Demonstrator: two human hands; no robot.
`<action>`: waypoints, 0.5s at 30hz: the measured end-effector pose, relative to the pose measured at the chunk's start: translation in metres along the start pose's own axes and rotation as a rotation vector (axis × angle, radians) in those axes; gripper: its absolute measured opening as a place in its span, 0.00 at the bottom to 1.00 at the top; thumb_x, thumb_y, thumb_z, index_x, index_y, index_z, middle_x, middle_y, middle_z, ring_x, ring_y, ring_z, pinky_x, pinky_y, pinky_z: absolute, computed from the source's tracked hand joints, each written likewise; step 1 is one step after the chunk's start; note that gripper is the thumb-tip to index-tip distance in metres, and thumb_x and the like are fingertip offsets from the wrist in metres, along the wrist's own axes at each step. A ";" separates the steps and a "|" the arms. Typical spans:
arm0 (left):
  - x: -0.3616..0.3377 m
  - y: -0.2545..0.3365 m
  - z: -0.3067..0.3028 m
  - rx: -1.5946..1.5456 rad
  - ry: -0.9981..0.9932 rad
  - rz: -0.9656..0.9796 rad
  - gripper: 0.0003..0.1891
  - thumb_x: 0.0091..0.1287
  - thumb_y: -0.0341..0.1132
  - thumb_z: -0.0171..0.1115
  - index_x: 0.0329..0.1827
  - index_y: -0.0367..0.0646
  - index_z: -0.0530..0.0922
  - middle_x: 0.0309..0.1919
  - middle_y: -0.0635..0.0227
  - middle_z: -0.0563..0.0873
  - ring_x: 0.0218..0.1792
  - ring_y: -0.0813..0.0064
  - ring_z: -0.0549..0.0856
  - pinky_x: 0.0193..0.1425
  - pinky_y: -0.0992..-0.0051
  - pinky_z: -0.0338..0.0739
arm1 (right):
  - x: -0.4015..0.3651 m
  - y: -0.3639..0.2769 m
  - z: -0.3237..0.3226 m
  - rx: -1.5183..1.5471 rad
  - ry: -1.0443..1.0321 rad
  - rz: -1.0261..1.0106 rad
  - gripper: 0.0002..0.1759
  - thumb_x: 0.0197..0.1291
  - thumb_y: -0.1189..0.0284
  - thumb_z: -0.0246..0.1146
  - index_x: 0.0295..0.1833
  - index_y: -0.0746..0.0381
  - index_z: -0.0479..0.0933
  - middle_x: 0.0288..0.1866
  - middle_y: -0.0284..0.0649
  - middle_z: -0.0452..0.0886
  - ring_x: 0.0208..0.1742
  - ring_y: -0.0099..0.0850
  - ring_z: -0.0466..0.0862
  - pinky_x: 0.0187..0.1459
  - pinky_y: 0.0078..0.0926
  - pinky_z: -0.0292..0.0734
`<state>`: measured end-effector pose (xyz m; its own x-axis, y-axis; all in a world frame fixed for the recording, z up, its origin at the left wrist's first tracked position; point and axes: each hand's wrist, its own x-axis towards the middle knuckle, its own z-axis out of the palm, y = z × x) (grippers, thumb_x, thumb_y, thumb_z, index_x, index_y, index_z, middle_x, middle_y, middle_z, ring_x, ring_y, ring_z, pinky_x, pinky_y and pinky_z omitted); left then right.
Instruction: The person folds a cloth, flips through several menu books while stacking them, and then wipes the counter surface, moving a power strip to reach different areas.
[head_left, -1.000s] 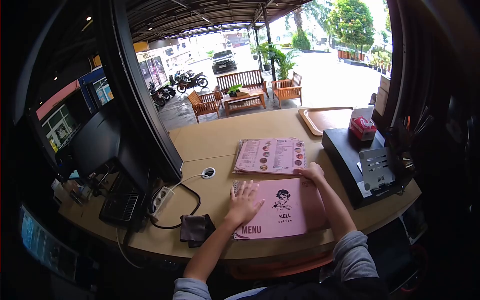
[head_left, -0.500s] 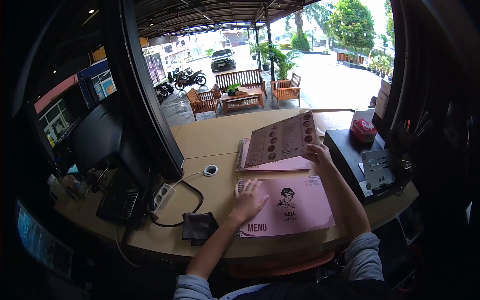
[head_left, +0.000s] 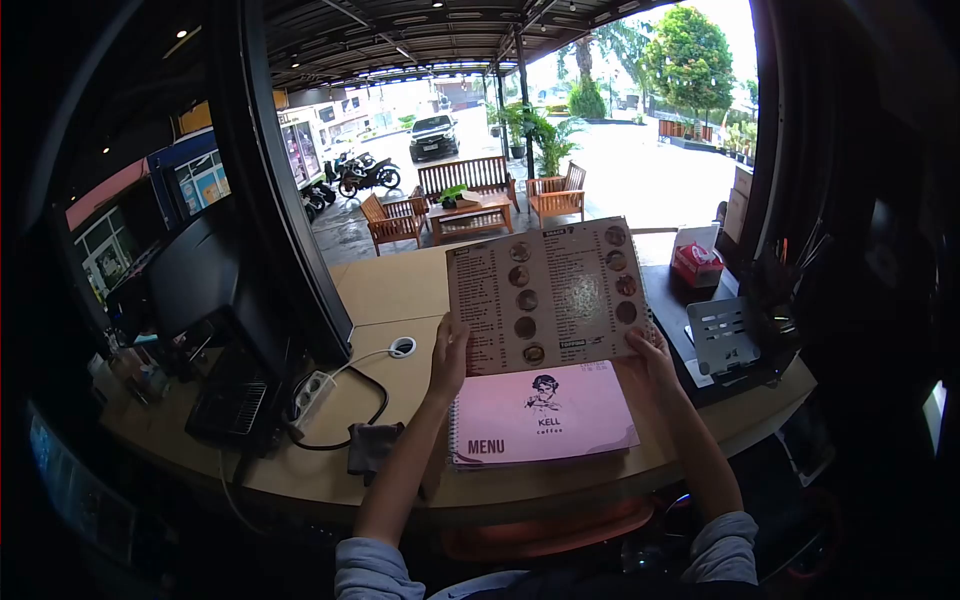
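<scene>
Now my left hand (head_left: pixel 449 352) and right hand (head_left: pixel 652 356) each clamp a lower corner of the menu sheet (head_left: pixel 545 295), upright between them above the pink menu booklet (head_left: pixel 540 415); even grips should stop it bowing.

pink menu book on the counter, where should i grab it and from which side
Probably the near edge, from the person's side: the pink menu book lies flat and closed, spiral binding down its left, and the held menu sheet hangs over its far edge.
</scene>
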<state>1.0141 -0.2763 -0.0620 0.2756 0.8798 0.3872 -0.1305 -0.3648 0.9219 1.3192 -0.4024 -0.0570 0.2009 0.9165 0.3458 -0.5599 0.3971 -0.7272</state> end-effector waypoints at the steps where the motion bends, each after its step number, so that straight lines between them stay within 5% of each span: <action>1: -0.007 0.007 0.005 -0.024 0.051 0.014 0.28 0.72 0.45 0.46 0.68 0.34 0.58 0.61 0.53 0.69 0.62 0.67 0.70 0.66 0.71 0.63 | -0.002 -0.001 -0.002 0.005 0.003 -0.001 0.19 0.63 0.78 0.56 0.59 0.66 0.65 0.48 0.45 0.77 0.43 0.36 0.84 0.40 0.37 0.87; 6: -0.023 0.022 0.017 -0.123 0.100 0.052 0.26 0.71 0.40 0.47 0.65 0.31 0.57 0.58 0.52 0.71 0.59 0.69 0.72 0.64 0.72 0.65 | -0.011 -0.007 -0.003 -0.063 -0.017 0.019 0.21 0.65 0.75 0.55 0.63 0.60 0.61 0.49 0.42 0.77 0.46 0.35 0.83 0.40 0.38 0.87; 10: -0.019 0.023 0.007 -0.215 0.175 -0.097 0.25 0.69 0.37 0.51 0.62 0.29 0.58 0.54 0.54 0.75 0.53 0.70 0.77 0.58 0.74 0.71 | -0.016 -0.010 0.004 -0.050 0.001 0.011 0.22 0.65 0.74 0.56 0.63 0.59 0.61 0.50 0.41 0.76 0.47 0.33 0.83 0.40 0.37 0.86; 15: -0.036 0.071 0.021 -0.149 0.187 -0.121 0.23 0.67 0.38 0.58 0.59 0.35 0.63 0.48 0.59 0.79 0.46 0.76 0.82 0.44 0.77 0.81 | -0.021 -0.034 0.021 -0.420 -0.277 -0.224 0.31 0.58 0.77 0.63 0.66 0.62 0.59 0.56 0.39 0.74 0.55 0.29 0.77 0.49 0.29 0.81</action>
<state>1.0148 -0.3398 -0.0105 0.1188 0.9605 0.2517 -0.2495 -0.2165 0.9439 1.3176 -0.4363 -0.0272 0.0278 0.7832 0.6212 -0.1469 0.6179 -0.7724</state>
